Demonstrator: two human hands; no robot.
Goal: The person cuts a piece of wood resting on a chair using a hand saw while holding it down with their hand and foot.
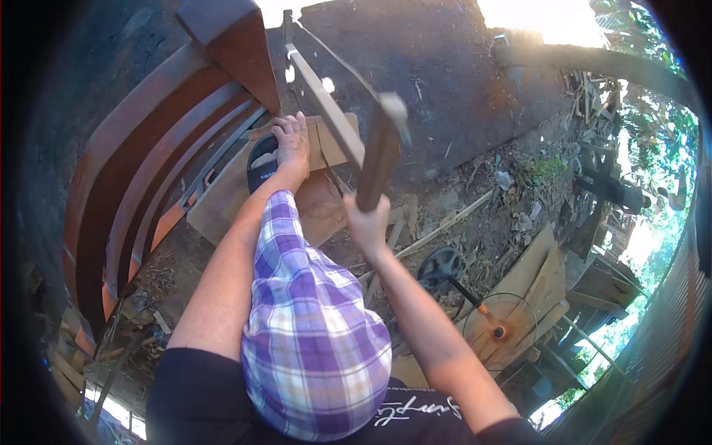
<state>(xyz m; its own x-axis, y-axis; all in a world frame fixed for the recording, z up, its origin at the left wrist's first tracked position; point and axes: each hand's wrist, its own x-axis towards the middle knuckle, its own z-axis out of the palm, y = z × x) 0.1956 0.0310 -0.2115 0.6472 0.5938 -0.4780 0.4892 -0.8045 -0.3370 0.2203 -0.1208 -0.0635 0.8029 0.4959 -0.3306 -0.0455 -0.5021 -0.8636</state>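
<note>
My right hand [367, 216] is closed round the lower end of a wooden frame saw [380, 152]. The saw's long bar slants up and left, with a thin strip or cord stretched beside it; its near end is blurred. My left hand [293, 148] lies on a brown board [215, 204], fingers extended and partly spread, with nothing visible in them. Beside that hand, a dark slipper [259, 172] with a foot in it presses on the board. My leg in purple plaid trousers [315, 334] rises between my arms. Whether the blade touches wood is unclear.
Curved brown wooden slats [126, 156] of a large furniture piece stand at left, close to my left hand. A dark sheet [445, 96] covers the far ground. A round-caged fan [498, 330], a black wheel [440, 267] and scrap boards [530, 289] lie at right among wood debris.
</note>
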